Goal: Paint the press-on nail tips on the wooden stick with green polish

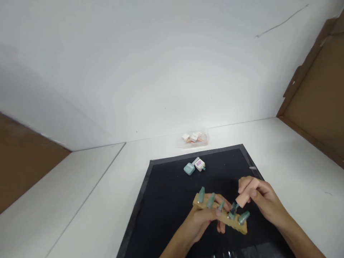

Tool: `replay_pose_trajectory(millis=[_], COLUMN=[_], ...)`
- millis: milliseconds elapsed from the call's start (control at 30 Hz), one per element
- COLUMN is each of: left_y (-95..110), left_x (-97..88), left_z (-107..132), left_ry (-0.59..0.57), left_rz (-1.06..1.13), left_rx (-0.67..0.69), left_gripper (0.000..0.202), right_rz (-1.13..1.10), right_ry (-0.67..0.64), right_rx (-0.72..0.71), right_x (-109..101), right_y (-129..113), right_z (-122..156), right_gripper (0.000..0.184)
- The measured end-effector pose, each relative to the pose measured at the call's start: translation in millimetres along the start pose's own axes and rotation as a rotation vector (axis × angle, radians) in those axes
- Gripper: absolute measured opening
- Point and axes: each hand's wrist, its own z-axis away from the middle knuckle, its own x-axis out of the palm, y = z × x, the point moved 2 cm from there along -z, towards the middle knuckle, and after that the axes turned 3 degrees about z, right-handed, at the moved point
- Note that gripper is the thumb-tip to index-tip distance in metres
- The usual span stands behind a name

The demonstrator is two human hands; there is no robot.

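Observation:
My left hand [200,224] is closed around a yellowish bar [228,219] that carries several green false nails [210,200] standing up in a row. Between the fingers of my right hand [264,199] is the pinkish cap of a nail polish brush [244,197]. Its dark tip touches, or almost touches, a nail near the bar's right end. Beyond the hands, a light teal nail polish bottle [189,168] lies on the black mat [163,193]. Against it rests a white bottle [200,164] with a purple label and a bit of green at its side.
At the back, by the white wall [172,71], a clear plastic tray [204,141] holds several white pieces with pinkish parts. Brown cardboard panels [319,96] border the white table [94,200] at left and right. A small clear sliver [252,167] lies at the mat's right edge.

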Motion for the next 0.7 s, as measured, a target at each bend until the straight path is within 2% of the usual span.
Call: replay_pose_trajectory(millis=[200,700], left_y=[-0.2,0.6], left_x=[-0.5,1.1], left_z=[1.5,-0.5], left_ry=[-0.023,-0.001], left_rz=[0.005,0.015], left_rx=[0.005,0.001], left_gripper=[0.019,0.021], right_rz=[-0.062,-0.05], right_ry=[0.071,0.005], right_rx=[0.007,-0.013], right_x=[-2.4,0.0], right_y=[7.9,-0.7], right_z=[3.3,0.3], right_gripper=[0.037,0.035])
